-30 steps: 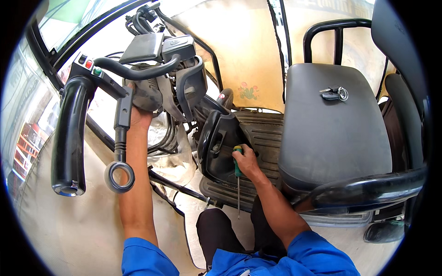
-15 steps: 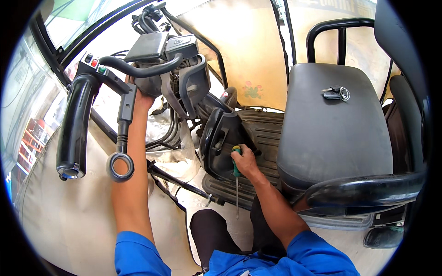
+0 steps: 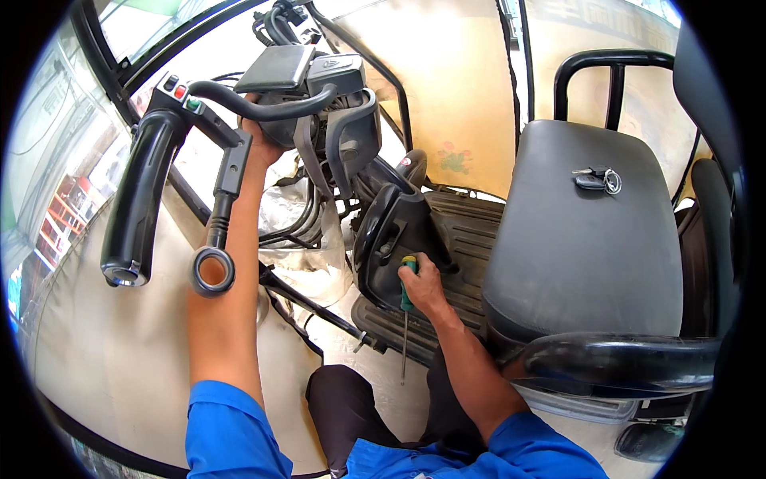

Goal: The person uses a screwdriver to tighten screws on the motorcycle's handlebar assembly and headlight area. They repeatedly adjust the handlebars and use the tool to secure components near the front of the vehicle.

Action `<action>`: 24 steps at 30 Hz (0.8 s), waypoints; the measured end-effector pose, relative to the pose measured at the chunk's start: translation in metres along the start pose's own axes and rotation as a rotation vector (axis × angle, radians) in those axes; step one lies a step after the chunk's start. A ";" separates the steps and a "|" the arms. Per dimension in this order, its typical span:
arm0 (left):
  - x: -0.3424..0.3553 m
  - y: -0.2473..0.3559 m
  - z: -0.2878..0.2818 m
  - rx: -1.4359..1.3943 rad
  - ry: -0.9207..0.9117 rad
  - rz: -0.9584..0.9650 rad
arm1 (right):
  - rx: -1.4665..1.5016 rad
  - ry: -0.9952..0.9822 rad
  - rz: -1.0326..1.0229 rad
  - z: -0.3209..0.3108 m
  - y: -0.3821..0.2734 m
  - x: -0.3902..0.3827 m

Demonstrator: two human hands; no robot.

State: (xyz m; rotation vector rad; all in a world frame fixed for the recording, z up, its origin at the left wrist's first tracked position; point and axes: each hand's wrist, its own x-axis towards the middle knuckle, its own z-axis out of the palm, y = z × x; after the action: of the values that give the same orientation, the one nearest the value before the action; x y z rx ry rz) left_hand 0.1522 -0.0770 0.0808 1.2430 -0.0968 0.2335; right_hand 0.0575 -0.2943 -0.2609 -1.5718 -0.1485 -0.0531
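Observation:
In my right hand is a screwdriver with a green and yellow handle, its long thin shaft pointing down toward the floor. The hand is closed around the handle, beside the black front column panel of a small three-wheeled vehicle. My left hand reaches up behind the handlebar grip and brake lever and lies against the underside of the dark housing below the display. Its fingers are mostly hidden there. In front of my left forearm is the brake lever, with a ring at its end.
A black grip with coloured switches stands left. Keys with a fob lie on the grey seat. A curved black armrest flanks the seat. Cables hang below the handlebar above the ribbed footboard.
The view has shifted a little, so the seat and handlebar housing sit lower and farther right. My left hand stays at the housing, and my right hand still holds the screwdriver, its shaft slightly more slanted.

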 end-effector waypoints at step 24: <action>-0.058 -0.050 -0.020 0.252 0.109 0.131 | 0.176 0.069 -0.007 0.019 0.008 0.000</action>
State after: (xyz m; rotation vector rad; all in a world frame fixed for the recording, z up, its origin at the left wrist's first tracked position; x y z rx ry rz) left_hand 0.1059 -0.0806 0.0162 1.4737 -0.0560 0.4368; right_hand 0.0573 -0.2755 -0.2686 -1.3925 -0.1018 -0.0966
